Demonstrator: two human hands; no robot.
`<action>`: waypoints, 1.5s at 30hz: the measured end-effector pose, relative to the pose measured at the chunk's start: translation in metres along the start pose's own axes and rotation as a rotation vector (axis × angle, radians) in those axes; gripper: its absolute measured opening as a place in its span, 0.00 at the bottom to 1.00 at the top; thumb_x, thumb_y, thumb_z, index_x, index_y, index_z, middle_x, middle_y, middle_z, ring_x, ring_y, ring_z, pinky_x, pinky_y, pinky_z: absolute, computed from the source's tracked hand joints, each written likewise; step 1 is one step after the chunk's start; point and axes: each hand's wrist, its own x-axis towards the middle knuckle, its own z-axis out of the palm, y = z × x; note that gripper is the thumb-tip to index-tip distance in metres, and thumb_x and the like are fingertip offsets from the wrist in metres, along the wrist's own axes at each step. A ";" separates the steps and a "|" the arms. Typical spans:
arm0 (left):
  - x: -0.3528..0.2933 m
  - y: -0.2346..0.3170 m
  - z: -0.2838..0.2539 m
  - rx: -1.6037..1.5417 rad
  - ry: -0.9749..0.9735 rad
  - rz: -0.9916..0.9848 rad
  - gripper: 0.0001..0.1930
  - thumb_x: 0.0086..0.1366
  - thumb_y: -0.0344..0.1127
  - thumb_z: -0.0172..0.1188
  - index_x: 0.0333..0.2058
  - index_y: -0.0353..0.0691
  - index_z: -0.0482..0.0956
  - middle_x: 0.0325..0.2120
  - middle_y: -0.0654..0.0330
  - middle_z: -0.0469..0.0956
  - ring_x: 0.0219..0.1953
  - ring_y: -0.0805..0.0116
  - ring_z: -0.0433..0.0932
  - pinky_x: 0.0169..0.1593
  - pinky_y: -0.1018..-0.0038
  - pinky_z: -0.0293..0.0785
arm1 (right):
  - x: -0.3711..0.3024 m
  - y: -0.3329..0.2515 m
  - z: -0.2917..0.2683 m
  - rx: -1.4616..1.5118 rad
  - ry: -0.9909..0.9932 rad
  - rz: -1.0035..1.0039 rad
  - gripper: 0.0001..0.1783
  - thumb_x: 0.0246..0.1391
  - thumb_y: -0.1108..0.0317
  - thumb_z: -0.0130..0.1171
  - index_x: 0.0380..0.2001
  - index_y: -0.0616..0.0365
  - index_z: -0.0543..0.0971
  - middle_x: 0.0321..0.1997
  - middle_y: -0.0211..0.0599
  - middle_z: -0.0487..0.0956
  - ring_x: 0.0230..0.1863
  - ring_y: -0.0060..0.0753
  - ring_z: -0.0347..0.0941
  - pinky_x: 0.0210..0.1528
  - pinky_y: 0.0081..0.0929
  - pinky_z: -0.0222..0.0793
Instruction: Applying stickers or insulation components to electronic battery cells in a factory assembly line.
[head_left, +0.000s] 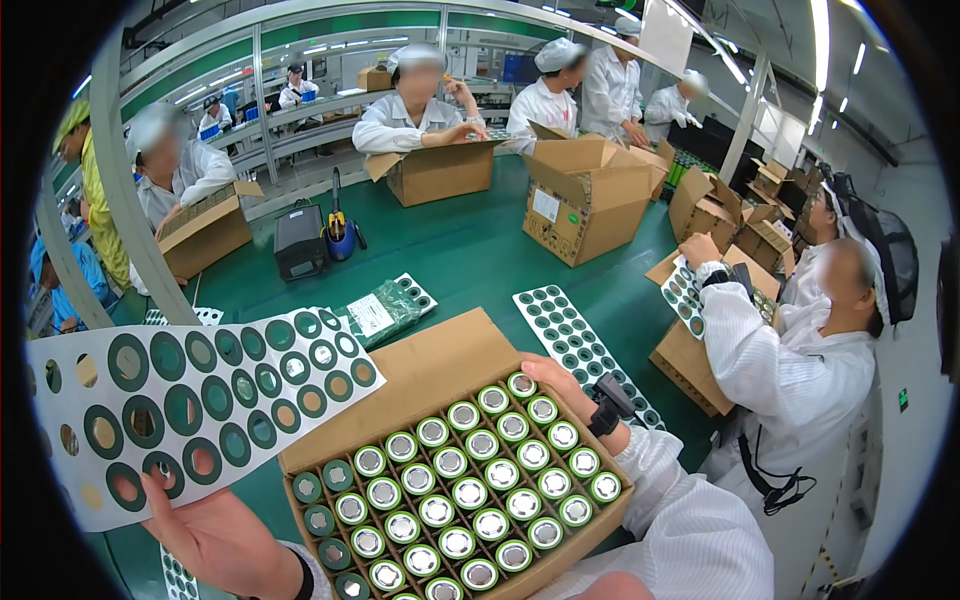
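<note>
The left hand [215, 540] holds up a white sheet of green ring stickers [190, 400]. Its grip is clamped on the bottom edge of the sheet, with the thumb on the front. Some rings are gone from the left part of the sheet, and only round holes show there.

The right hand [560, 385] rests on the far corner of an open cardboard box [420, 370]. Its fingers curl over the box edge, beside the last row. I cannot tell if the fingers pinch anything. A small black gadget [610, 400] is strapped on that wrist.

The box is full of round batteries [460, 490] standing up in neat rows. Most tops are silver with a green ring. A few near the left side of the box look plain dark green.

The box sits at the near edge of the green bench [470, 250], right in front of the person. The sheet hangs to the left of the box, higher up, and just covers the box's left corner.

To do this well, I think the sheet should stay flat and close to the box, so a ring can be peeled without bending. Each ring should sit in the middle of a battery top. Going row by row would help so none is missed.

More sticker sheets [575, 345] lie on the bench just behind the box.
</note>
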 end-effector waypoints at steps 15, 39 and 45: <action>0.001 0.000 -0.006 -0.030 -0.033 -0.010 0.14 0.67 0.30 0.45 0.51 0.38 0.66 0.42 0.59 0.70 0.48 0.68 0.67 0.50 0.65 0.64 | -0.001 0.001 -0.003 0.018 -0.004 0.008 0.26 0.58 0.58 0.45 0.52 0.68 0.67 0.50 0.42 0.74 0.48 0.29 0.71 0.52 0.25 0.65; -0.001 0.002 0.000 -0.044 -0.086 -0.022 0.15 0.67 0.30 0.45 0.52 0.38 0.65 0.43 0.60 0.70 0.48 0.69 0.67 0.50 0.66 0.65 | 0.001 0.006 -0.007 0.030 0.023 0.019 0.24 0.58 0.59 0.45 0.50 0.68 0.68 0.48 0.42 0.75 0.46 0.29 0.72 0.51 0.25 0.66; 0.001 0.001 -0.007 -0.048 -0.063 -0.016 0.15 0.67 0.30 0.45 0.52 0.38 0.65 0.42 0.59 0.71 0.48 0.68 0.67 0.52 0.64 0.63 | 0.001 0.005 -0.006 0.020 0.011 0.023 0.25 0.58 0.58 0.45 0.51 0.68 0.68 0.50 0.43 0.74 0.48 0.30 0.71 0.52 0.26 0.65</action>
